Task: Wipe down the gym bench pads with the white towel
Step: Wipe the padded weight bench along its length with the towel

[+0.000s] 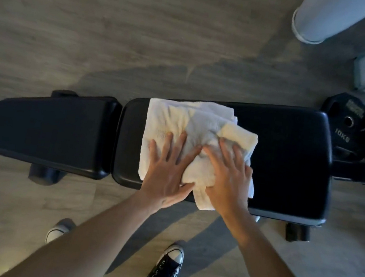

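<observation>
Pressing flat on the white towel (pixel 186 136) with both hands: left hand (pixel 169 171) spread wide, palm down, fingers fanned over the towel's left half; right hand (pixel 227 177) also spread, palm down, on the bunched right half, its thumb side touching the left hand's forefinger. Gripping nothing, only bearing down. Crumpled and loosely folded, lying across the long black pad (pixel 291 158) under both hands, one corner hanging over the near edge just below the right hand. Extending well to the right of the right hand, bare and glossy. Separated by a narrow gap, just left of the left hand: shorter black seat pad (pixel 47 128), tapering toward its far left end. Showing below the pads' near edge: two dark feet of the frame, one under the seat pad, one beyond the right hand. Spreading all round: grey wood-grain floor (pixel 98 32), crossed by soft shadows. Beyond the right hand, past the pad's end: black weight plate (pixel 345 123), marked "10KG" in pale letters; other writing on it too blurred to read. Farther off, above and right of the hands: pale cylindrical object (pixel 329 18), not identifiable. Below the hands, near the forearms: black sneaker (pixel 162 274) with white toe cap, and another white toe cap to its left.
</observation>
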`<control>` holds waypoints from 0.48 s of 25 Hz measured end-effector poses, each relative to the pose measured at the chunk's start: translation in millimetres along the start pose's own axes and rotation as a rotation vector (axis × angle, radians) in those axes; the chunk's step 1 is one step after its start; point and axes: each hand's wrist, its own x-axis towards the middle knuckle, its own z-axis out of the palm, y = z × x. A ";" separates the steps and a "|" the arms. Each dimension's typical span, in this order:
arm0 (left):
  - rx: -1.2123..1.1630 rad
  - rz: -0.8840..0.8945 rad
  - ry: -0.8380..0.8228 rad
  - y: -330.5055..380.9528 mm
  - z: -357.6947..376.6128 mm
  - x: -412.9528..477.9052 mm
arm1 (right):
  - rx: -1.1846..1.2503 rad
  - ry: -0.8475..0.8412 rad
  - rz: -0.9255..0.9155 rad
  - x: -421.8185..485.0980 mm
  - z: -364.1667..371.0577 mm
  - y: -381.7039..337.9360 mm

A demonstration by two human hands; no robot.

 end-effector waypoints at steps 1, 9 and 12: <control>0.005 0.010 0.003 4.0 6.1 -12.9 | 0.020 -0.011 0.009 -15.6 3.7 0.8; 0.024 0.057 -0.046 16.3 14.7 -41.0 | 0.063 0.024 0.015 -66.2 24.9 8.3; 0.020 0.030 -0.090 18.9 3.2 -10.7 | 0.056 0.057 -0.008 -41.3 19.2 21.7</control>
